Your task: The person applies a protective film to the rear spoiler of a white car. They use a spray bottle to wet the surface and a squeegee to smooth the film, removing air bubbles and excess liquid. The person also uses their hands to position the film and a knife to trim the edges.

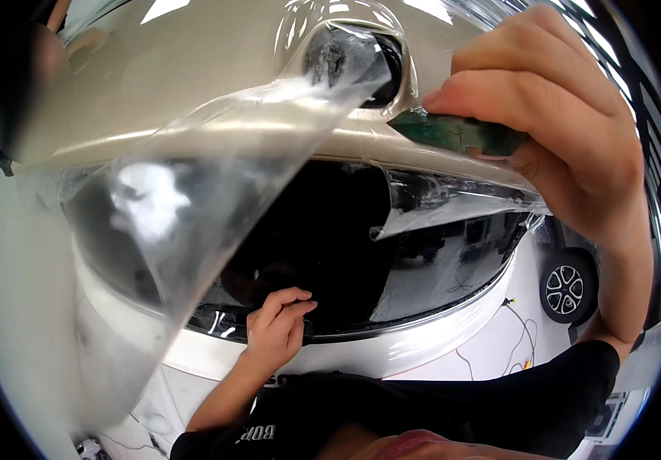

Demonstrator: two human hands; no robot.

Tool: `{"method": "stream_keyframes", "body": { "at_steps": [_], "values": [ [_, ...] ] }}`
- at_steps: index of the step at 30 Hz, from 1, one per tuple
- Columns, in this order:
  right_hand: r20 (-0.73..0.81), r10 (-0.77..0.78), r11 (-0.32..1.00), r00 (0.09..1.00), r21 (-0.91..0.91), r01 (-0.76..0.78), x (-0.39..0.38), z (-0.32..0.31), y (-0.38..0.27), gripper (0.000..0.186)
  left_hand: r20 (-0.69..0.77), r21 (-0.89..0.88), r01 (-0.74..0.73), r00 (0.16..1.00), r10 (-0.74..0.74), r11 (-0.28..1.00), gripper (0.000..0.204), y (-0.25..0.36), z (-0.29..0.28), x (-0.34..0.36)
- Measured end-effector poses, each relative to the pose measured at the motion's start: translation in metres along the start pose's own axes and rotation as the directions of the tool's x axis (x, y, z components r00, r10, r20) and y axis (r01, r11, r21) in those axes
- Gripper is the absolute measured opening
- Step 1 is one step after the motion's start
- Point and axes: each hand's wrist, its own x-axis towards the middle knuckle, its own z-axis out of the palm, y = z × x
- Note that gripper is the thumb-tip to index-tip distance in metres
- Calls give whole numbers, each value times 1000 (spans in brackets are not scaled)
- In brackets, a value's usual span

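Hands: two, both the person's own, in black sleeves.
Right hand: one, raised at the upper right; fingers together and bent, clamped with the thumb on a squeegee.
Squeegee: one, dark green and flat, its tip pressed to the film on the pale panel just beside the round recess.
Left hand: one, low in the middle; fingers curled close together, tips resting on the lower edge of the dark glossy area. Whether it grips anything there I cannot tell.
Film: one clear sheet. Its left part hangs loose and billowed in front of the car, reaching toward the lower left; its upper part lies over the recess and the panel. One cut flap shows under the right hand, curled away from the dark surface.
Car: one being worked on, with a pale cream panel above, a dark glossy area below and a white edge under that.
Recess: one, round and dark, at the top centre, under the film.
Second car: one, seen only as a wheel at the right, well apart from the hands.
Cables: a few thin ones on the white floor near that wheel; the count is not clear.
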Motion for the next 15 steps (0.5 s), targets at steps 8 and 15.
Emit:
{"method": "stream_keyframes", "body": {
  "at_steps": [8,15],
  "values": [
    [-64,-5,1000,998,3,5,-4,3,0,33,31,29,72,997,-73,997,28,8,-7,3],
    [-103,-29,998,994,44,34,-16,-1,8,35,5,5,24,1000,-24,1000,29,3,-2,1]
  ]
}}
